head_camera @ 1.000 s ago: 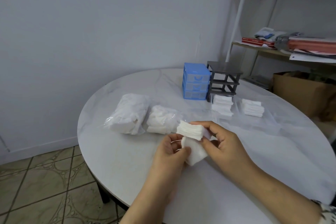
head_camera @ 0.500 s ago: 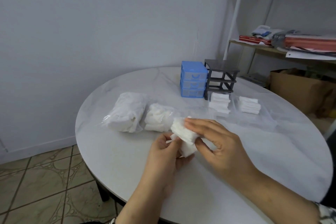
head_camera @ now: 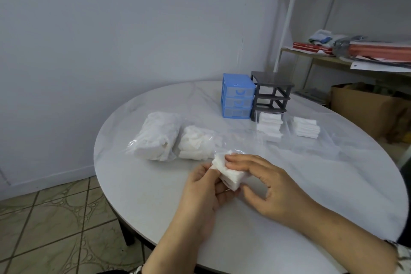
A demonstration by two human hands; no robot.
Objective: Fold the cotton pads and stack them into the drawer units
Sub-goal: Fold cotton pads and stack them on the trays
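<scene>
Small stack of cotton pads (head_camera: 230,173) held above the round table (head_camera: 133,184), pinched between both sets of fingers. Left hand (head_camera: 206,193) grips its near-left edge; right hand (head_camera: 269,187) curls over top, thumb apparently beneath. Pads likely light, soft, prone to fanning; hold by the edges, squeezing flat. Blue drawer unit (head_camera: 238,97) well beyond fingertips. Tiled floor, plain wall.

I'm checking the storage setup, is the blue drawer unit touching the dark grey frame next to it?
Cannot tell. In the head view the blue drawer unit and dark grey frame stand side by side, but neither contact nor a gap shows plainly.
</scene>
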